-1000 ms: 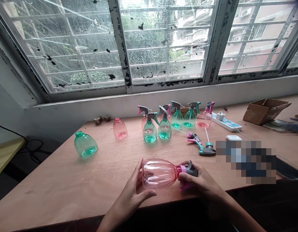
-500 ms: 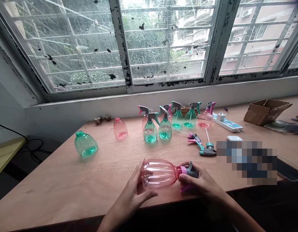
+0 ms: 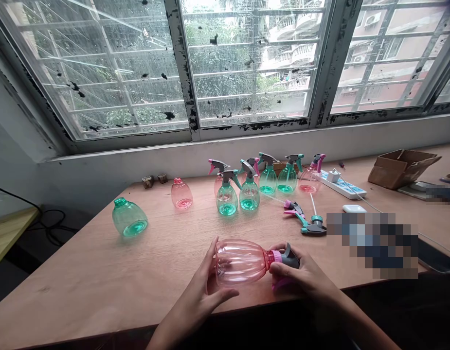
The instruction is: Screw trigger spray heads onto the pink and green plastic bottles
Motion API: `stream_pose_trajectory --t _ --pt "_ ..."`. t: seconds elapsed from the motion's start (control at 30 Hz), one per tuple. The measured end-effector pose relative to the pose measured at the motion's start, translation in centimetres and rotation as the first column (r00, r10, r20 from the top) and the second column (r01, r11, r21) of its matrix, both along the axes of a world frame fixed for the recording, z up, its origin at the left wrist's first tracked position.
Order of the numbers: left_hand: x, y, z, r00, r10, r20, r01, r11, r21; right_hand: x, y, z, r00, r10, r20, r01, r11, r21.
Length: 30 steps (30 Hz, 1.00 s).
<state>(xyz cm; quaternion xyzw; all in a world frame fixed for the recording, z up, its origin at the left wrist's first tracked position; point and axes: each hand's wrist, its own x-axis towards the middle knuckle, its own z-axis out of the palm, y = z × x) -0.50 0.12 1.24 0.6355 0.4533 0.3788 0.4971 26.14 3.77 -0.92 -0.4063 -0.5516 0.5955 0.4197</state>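
Note:
A clear pink spray bottle [image 3: 241, 262] lies on its side above the table's front edge, its base to the left. My right hand [image 3: 301, 272] grips its neck and spray head, with the thumb by the pink collar. The spray head [image 3: 288, 257] is dark grey, and a pink trigger shows below. My left hand [image 3: 206, 282] cups the base, fingers behind it and thumb stretched beneath. Beyond my hands, two loose spray heads lie on the table: one grey and pink [image 3: 295, 210], one grey and teal [image 3: 315, 225].
Several assembled green spray bottles [image 3: 227, 197] and pink ones stand at the back. Headless green [image 3: 129, 218] and pink [image 3: 181, 194] bottles are on the left. A power strip [image 3: 343, 185], white case [image 3: 354, 209] and cardboard box [image 3: 400, 170] are on the right. A blurred patch hides something nearby.

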Motion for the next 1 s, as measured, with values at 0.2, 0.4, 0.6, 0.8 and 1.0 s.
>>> stream_pose_trajectory --t 0.2,0.4,0.6,0.8,1.0 --pt "-0.04 -0.16 0.28 0.999 -0.009 -0.036 0.008 1.0 -0.01 -0.06 -0.04 -0.09 1.0 -0.006 -0.029 0.005 1.0 -0.025" --pt "-0.2 0.03 -0.02 1.0 0.006 -0.024 -0.006 1.0 0.0 -0.04 -0.05 -0.21 1.0 0.005 -0.011 -0.005 1.0 -0.008" --pt "0.04 -0.04 0.36 1.0 0.0 -0.018 0.0 1.0 0.01 -0.03 -0.07 0.07 1.0 0.002 -0.027 -0.002 1.0 -0.012" --pt "-0.29 -0.15 0.19 1.0 0.004 -0.015 -0.004 0.999 -0.036 -0.09 -0.14 0.15 0.999 0.001 -0.032 -0.001 1.0 -0.013" --pt "0.01 -0.08 0.4 0.999 -0.007 -0.036 0.008 1.0 0.026 -0.03 -0.1 0.25 0.999 0.013 -0.035 -0.013 1.0 -0.021"
